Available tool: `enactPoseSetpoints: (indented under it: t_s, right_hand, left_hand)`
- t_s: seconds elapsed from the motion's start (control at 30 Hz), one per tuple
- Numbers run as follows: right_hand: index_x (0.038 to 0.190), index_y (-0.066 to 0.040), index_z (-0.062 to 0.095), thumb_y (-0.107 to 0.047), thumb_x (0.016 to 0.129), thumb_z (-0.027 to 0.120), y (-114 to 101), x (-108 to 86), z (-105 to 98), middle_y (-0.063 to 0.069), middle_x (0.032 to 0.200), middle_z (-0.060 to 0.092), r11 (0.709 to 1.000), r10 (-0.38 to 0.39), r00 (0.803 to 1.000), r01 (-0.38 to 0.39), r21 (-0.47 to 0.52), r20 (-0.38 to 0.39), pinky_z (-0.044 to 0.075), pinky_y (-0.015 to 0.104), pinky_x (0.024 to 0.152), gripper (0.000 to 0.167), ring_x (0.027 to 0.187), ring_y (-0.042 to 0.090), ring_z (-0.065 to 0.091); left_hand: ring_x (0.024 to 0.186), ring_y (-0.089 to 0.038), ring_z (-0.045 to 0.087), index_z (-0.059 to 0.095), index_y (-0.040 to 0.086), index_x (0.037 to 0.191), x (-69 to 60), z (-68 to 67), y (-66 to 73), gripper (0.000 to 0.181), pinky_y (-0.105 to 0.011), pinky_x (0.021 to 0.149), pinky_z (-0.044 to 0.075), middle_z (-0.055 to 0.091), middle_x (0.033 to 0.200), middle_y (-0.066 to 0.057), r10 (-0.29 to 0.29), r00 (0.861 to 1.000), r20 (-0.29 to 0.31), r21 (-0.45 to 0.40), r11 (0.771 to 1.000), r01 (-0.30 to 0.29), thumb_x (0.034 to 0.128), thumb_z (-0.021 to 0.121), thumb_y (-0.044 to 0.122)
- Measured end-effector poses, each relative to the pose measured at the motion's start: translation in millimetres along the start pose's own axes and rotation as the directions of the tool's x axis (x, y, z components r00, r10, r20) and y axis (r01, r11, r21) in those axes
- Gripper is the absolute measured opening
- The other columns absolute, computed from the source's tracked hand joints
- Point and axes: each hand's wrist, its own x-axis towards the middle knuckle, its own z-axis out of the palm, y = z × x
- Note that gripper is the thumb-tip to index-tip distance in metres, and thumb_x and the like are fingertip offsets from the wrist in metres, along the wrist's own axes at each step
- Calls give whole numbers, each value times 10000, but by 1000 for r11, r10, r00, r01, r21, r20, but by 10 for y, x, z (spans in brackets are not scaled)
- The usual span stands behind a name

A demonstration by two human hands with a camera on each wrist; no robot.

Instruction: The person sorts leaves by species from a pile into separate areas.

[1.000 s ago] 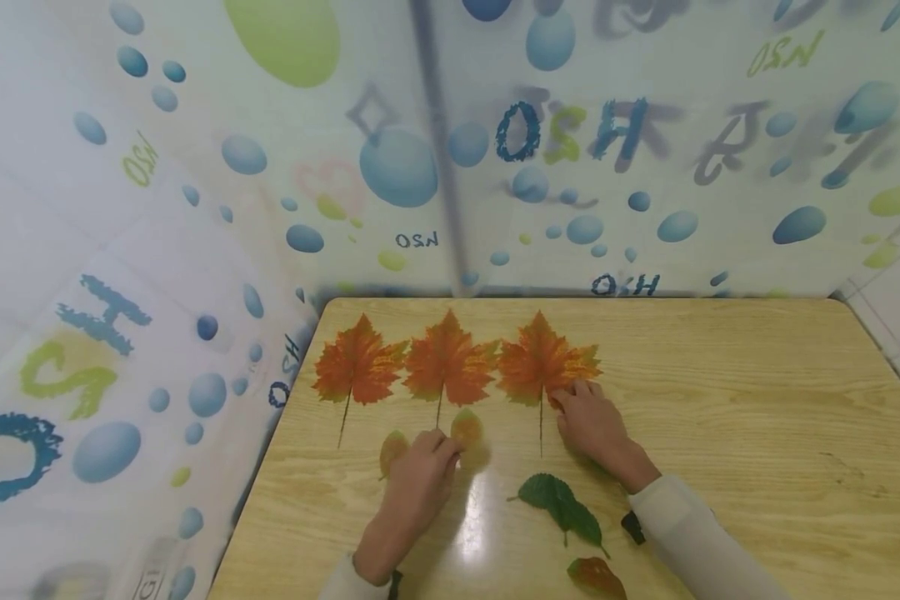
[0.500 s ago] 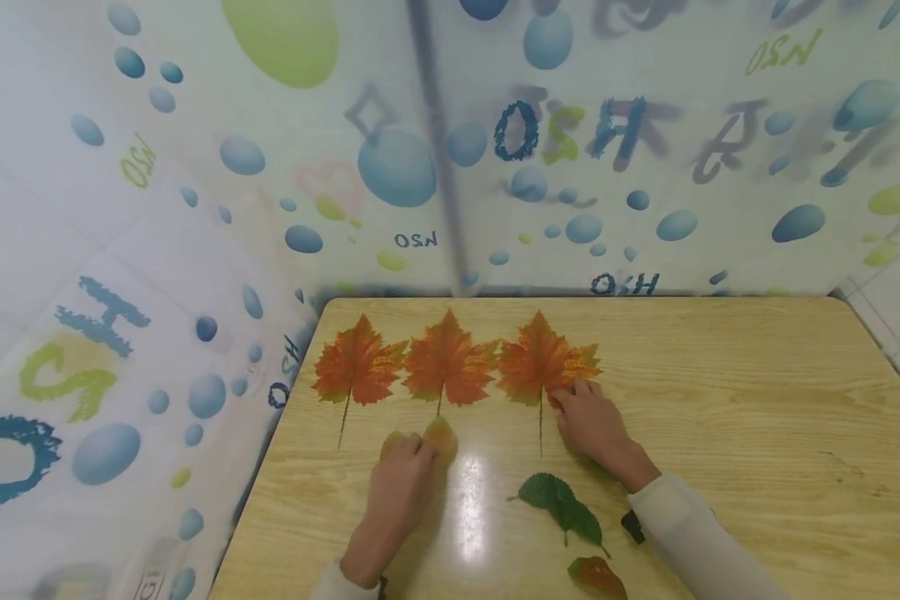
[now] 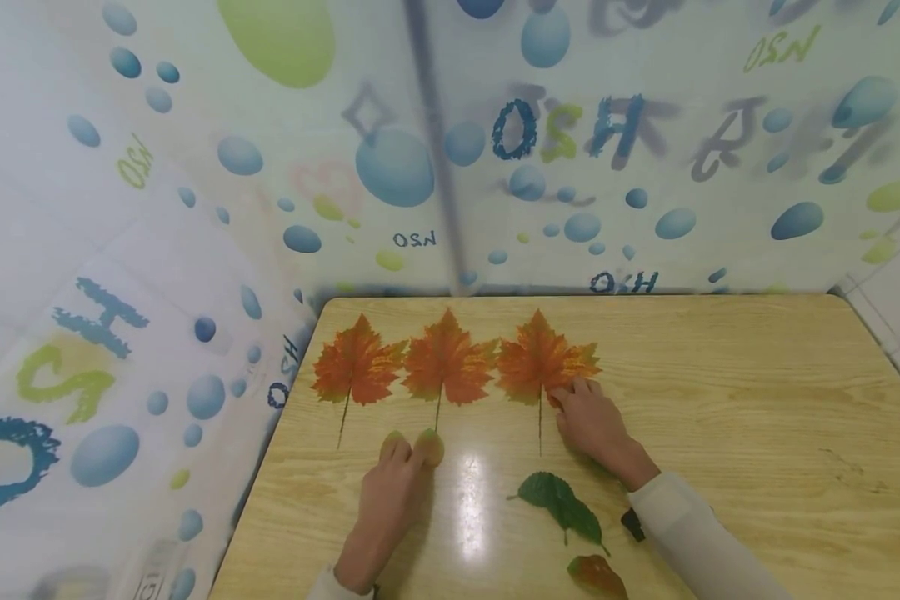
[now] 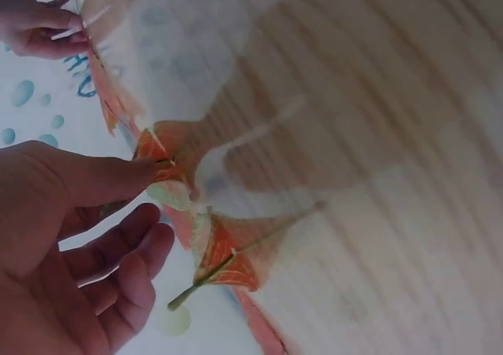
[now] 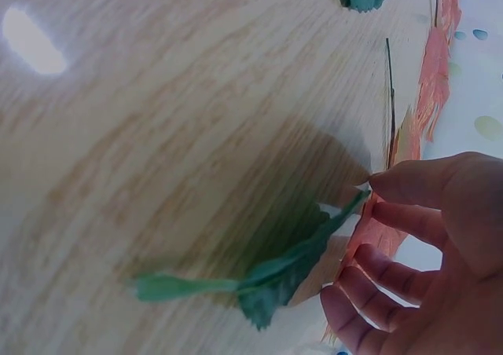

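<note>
Three orange-red maple leaves lie in a row: a left one (image 3: pixel 356 362), a middle one (image 3: pixel 447 360) and a right one (image 3: pixel 532 354). My left hand (image 3: pixel 390 492) pinches a small yellow-green and orange leaf (image 3: pixel 431 448) below the middle one's stem. Beside it is another small leaf (image 3: pixel 394 442), partly behind the fingers. In the left wrist view my left hand (image 4: pixel 86 237) has its thumb on one small leaf (image 4: pixel 185 143), near the other (image 4: pixel 232 257). My right hand (image 3: pixel 596 429) pinches the lower right edge of the right maple leaf; in the right wrist view, thumb and fingertips meet its edge (image 5: pixel 377 233).
Overlapping green leaves (image 3: pixel 562 504) lie on the wooden table (image 3: pixel 757 400) between the forearms, with a reddish-brown leaf (image 3: pixel 598 575) nearer the front. A dark piece (image 3: pixel 633 526) shows beside the right sleeve. Patterned sheeting (image 3: pixel 570 250) borders the table's back and left.
My left hand has moved left with its small leaf, closer to the other small leaf. The right hand stays at the right maple leaf.
</note>
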Motion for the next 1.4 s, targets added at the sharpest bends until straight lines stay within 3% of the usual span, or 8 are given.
enactPoseSetpoints:
  t_s: [0.17, 0.33, 0.43, 0.7, 0.77, 0.87, 1.13, 1.4]
  right_hand:
    - [1199, -71, 688, -75, 882, 604, -17, 7, 6, 142, 951, 537, 1000, -6, 1000, 6, 2, 13, 492, 431, 574, 328, 967, 405, 542]
    - [1216, -74, 684, -83, 887, 598, -25, -1, -21, 145, 963, 540, 1000, 0, 999, -1, 6, 32, 494, 429, 588, 340, 981, 408, 541]
    - [1229, -75, 679, -86, 891, 597, -19, -8, -40, 150, 974, 540, 1000, 10, 999, -10, 7, 41, 497, 440, 604, 347, 993, 412, 540]
    - [1235, -72, 672, -100, 899, 618, -10, -21, -34, 155, 982, 549, 1000, 0, 999, 0, 6, 34, 516, 480, 643, 340, 1014, 417, 546]
    - [1232, -74, 675, -100, 900, 623, -9, -20, -28, 154, 974, 547, 1000, 0, 1000, 0, 3, 25, 515, 480, 636, 337, 1010, 417, 547]
    - [1236, -75, 673, -100, 899, 625, -13, -17, -27, 153, 968, 542, 1000, 3, 1000, -3, 2, 20, 512, 476, 626, 341, 1008, 414, 547]
    - [1245, -69, 667, -97, 904, 619, -28, -16, -56, 146, 957, 532, 1000, 9, 999, -9, 12, 38, 491, 447, 596, 345, 993, 401, 545]
    - [1251, -74, 668, -110, 905, 626, -32, -14, -44, 141, 965, 532, 1000, 13, 999, -14, 11, 36, 498, 454, 615, 350, 1012, 403, 542]
  left_hand:
    - [691, -167, 451, 648, 118, 925, -15, -116, 24, 308, -218, 412, 326, 502, 795, -48, 8, 999, 34, -10, 1000, -8, 704, 858, 74]
    - [1020, -263, 590, 658, 114, 1102, 56, -281, 225, 497, -391, 807, 525, 628, 1101, -104, 202, 979, 33, -184, 964, -192, 687, 898, 246]
    - [1175, -232, 565, 618, 145, 1270, 61, -290, 507, 558, -405, 924, 507, 605, 1278, -85, 367, 923, 115, -287, 902, -323, 794, 816, 359]
    - [1230, -93, 505, 579, 278, 1333, 31, -116, 1252, 451, -190, 881, 440, 540, 1367, 57, 685, 680, 263, -390, 720, -575, 940, 619, 495]
    - [1221, -69, 491, 576, 302, 1342, 33, -83, 1378, 418, -136, 840, 393, 531, 1368, 76, 725, 635, 267, -404, 683, -609, 981, 540, 509]
    - [1213, -45, 480, 567, 333, 1356, 18, -54, 1525, 405, -95, 801, 340, 522, 1368, 93, 762, 593, 259, -412, 643, -646, 1018, 446, 521]
    - [1059, 33, 488, 614, 366, 1275, -51, -34, 1688, 321, -48, 683, 252, 585, 1228, 182, 796, 566, 213, -378, 602, -703, 1031, 443, 486]
    - [981, 24, 493, 680, 348, 1096, -11, -69, 1608, 320, -95, 681, 241, 626, 1103, 188, 765, 573, 295, -296, 643, -706, 1014, 434, 536]
